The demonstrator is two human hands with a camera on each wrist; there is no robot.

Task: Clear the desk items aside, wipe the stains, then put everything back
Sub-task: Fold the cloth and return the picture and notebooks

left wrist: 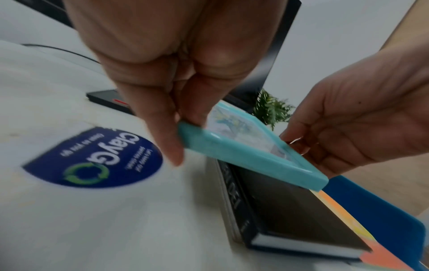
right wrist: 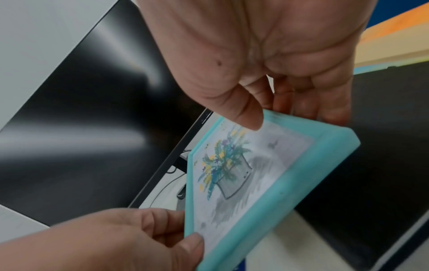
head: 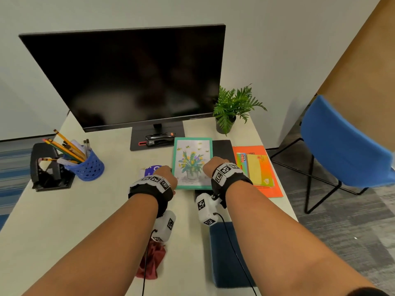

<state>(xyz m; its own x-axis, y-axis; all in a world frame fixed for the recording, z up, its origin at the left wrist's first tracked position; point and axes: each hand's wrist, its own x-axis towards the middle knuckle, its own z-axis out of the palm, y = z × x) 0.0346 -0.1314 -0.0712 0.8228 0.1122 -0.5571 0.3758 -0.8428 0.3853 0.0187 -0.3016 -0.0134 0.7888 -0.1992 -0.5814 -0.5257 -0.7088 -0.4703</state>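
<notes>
A teal picture frame point(head: 192, 162) with a flower print hangs tilted just above a black notebook point(head: 224, 149), held by both hands. My left hand point(head: 168, 176) pinches the frame point(left wrist: 250, 155) at its near left corner. My right hand point(head: 210, 166) grips the frame point(right wrist: 255, 183) on the right edge, thumb on the front and fingers behind. The notebook point(left wrist: 290, 207) lies flat on the desk under the frame. A crumpled red cloth point(head: 152, 261) lies on the desk under my left forearm.
A monitor point(head: 132, 77) stands at the back, a stapler point(head: 159, 138) on its base. A blue pencil cup point(head: 88, 165) and black holder point(head: 48, 167) stand left. A potted plant point(head: 229, 110), orange folder with sticky notes point(head: 259, 169), blue round sticker point(left wrist: 97, 157) and blue chair point(head: 342, 146) are nearby.
</notes>
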